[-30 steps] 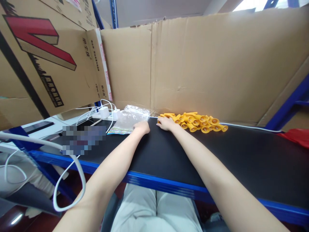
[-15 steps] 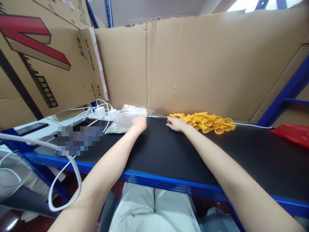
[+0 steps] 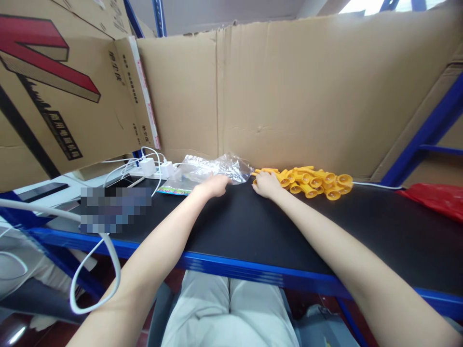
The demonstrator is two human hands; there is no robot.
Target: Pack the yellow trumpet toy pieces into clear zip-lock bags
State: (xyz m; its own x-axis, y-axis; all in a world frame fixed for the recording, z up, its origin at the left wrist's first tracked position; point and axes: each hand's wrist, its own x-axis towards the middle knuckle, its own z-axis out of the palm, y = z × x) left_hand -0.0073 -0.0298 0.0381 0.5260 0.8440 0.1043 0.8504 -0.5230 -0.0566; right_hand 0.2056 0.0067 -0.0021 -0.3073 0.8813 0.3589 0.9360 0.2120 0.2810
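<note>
My left hand (image 3: 216, 185) is closed at the near side of a clear plastic bag (image 3: 231, 167), gripping its film. The bag lies crumpled and shiny against the cardboard wall, with a colourful strip along its lower left edge. At the left end of a pile of yellow plastic pieces with flared, cup-like ends (image 3: 311, 182), my right hand (image 3: 266, 185) curls its fingers over the nearest ones. The fingertips are partly hidden, so how many pieces they hold cannot be seen.
A black shelf top (image 3: 246, 231) with a blue front rail (image 3: 253, 270) lies before me. Cardboard (image 3: 296, 96) walls the back. White chargers (image 3: 147, 167) and cables stand left, beside a blurred-out item (image 3: 115, 209). A red bag (image 3: 434, 197) lies far right. A white cable loop (image 3: 117, 270) hangs over my left forearm.
My left hand has moved slightly right, and the clear bag now spreads right toward the yellow pile. My right hand stays at the pile's left end, its fingers shifted a little.
</note>
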